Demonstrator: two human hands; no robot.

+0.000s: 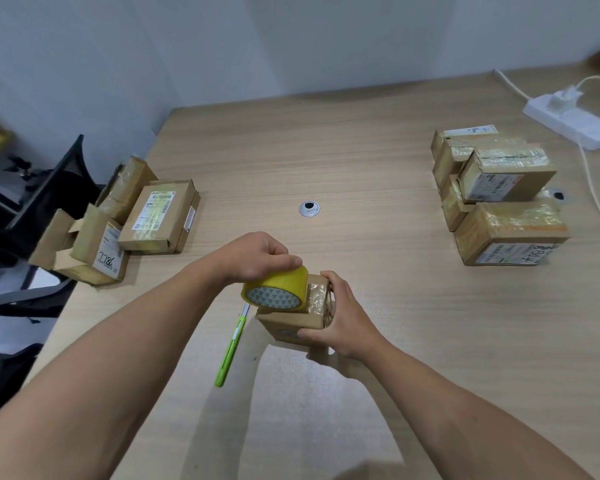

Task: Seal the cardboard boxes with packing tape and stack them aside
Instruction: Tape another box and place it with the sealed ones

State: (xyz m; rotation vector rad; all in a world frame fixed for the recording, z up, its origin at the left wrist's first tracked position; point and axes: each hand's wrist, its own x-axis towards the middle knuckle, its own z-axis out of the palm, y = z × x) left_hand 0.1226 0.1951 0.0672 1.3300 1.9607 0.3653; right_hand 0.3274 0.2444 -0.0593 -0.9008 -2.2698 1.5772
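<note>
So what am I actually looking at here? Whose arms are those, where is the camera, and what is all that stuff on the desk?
No machine here: these are a person's two bare arms, filmed by one wide-angle camera worn on the head, looking forward and down. The left hand grips a yellow tape roll against the top of a small cardboard box, which the right hand holds on the wooden desk. A green utility knife lies just left of the box. A loose group of boxes sits at the desk's left edge, and a stack of taped boxes stands on the right. Behind that stack lies a white power strip.
</note>
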